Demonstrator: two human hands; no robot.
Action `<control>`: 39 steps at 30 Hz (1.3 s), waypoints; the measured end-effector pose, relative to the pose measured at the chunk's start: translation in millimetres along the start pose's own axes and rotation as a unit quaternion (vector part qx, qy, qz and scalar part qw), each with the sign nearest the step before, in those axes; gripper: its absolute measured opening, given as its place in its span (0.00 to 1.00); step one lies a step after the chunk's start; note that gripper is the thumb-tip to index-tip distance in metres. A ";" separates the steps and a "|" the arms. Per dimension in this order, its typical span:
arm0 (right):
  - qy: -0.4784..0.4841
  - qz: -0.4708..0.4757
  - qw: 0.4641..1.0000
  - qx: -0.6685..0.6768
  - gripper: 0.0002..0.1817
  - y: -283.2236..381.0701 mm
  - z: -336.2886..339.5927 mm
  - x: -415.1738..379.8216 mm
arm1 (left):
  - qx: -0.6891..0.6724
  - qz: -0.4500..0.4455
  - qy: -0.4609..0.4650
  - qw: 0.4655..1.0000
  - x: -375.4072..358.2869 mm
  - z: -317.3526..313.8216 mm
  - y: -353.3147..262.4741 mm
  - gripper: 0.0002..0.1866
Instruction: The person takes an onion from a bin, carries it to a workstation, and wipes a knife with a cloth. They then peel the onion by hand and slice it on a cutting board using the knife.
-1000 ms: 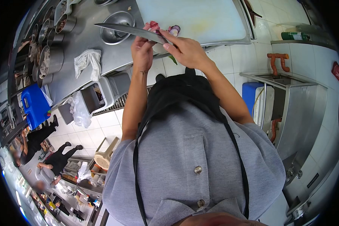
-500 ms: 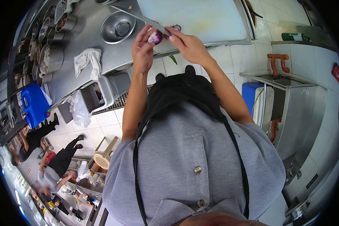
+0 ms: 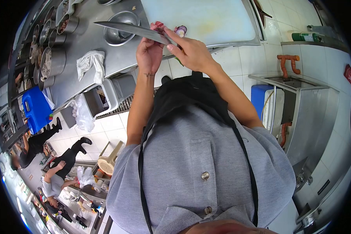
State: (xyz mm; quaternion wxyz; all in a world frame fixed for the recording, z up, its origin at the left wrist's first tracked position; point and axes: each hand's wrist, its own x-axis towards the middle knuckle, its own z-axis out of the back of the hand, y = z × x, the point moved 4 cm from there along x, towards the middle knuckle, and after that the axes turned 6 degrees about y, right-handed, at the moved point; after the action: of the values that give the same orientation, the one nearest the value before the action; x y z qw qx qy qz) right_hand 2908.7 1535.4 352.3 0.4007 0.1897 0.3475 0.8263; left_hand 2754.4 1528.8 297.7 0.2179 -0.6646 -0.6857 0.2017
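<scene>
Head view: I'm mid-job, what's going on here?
The person's right hand grips a knife, its blade pointing left and crossing in front of the left hand. A reddish piece shows just past the blade; whether the left hand holds it is hidden. An onion piece shows against the white cutting board; a steel bowl sits left of it.

By the near edge of the desk (image 3: 89, 35), the right hand (image 3: 193, 50) hides the handle of the knife (image 3: 133, 30), whose blade partly covers the steel bowl (image 3: 112, 38), a reddish piece (image 3: 157, 25) and the left hand (image 3: 149, 56). The picture's top edge crops the cutting board (image 3: 210, 23).
</scene>
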 end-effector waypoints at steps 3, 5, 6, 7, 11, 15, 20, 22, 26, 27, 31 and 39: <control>-0.008 0.012 1.000 -0.012 0.27 -2.1 -0.5 0.3 | 0.033 0.004 0.008 0.999 -0.6 1.8 -0.8 0.27; -0.013 0.020 1.000 -0.008 0.27 -2.5 -1.0 1.0 | 0.038 0.007 0.011 0.999 -2.0 1.4 -1.7 0.27; -0.008 0.015 1.000 -0.018 0.26 -2.8 -1.4 1.2 | 0.038 0.007 0.011 0.999 -2.3 2.7 -2.1 0.27; -0.003 0.009 1.000 -0.028 0.25 -3.2 -1.7 1.4 | 0.045 0.011 0.002 0.999 -2.8 4.9 -2.4 0.27; 0.003 -0.004 1.000 -0.028 0.24 -6.4 -1.5 3.3 | 0.043 0.007 -0.021 0.999 -3.6 5.3 -3.4 0.26; -0.012 -0.034 0.998 0.042 0.25 -22.8 -5.1 5.2 | 0.035 0.010 -0.027 0.999 -3.2 11.6 -1.2 0.27; -0.056 -0.027 0.996 0.065 0.25 -35.6 -6.7 6.9 | 0.052 0.022 0.012 0.998 -2.9 11.7 -2.2 0.27; -0.036 -0.026 0.998 0.048 0.26 -26.7 -1.4 6.6 | 0.036 0.016 -0.008 0.999 -3.7 8.6 -1.7 0.27; 0.051 -0.047 0.998 0.007 0.27 -4.8 5.2 2.8 | 0.022 0.032 -0.018 0.999 -1.6 12.9 0.6 0.26; 0.053 -0.037 0.998 0.004 0.28 -2.2 3.0 2.6 | 0.022 0.033 -0.017 0.999 -0.7 12.9 1.1 0.26; 0.057 -0.027 0.998 -0.013 0.29 -1.2 1.5 2.3 | 0.100 0.029 -0.014 0.994 -1.6 8.9 1.1 0.28; 0.024 -0.010 1.000 0.000 0.25 -8.5 -1.7 4.4 | 0.103 0.025 -0.024 0.994 -5.5 9.6 -1.3 0.27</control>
State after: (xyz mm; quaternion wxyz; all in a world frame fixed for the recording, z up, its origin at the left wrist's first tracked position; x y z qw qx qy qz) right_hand 2909.5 1541.9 345.1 0.4008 0.1665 0.3586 0.8264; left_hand 2748.0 1523.4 290.3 0.2636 -0.6507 -0.6492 0.2928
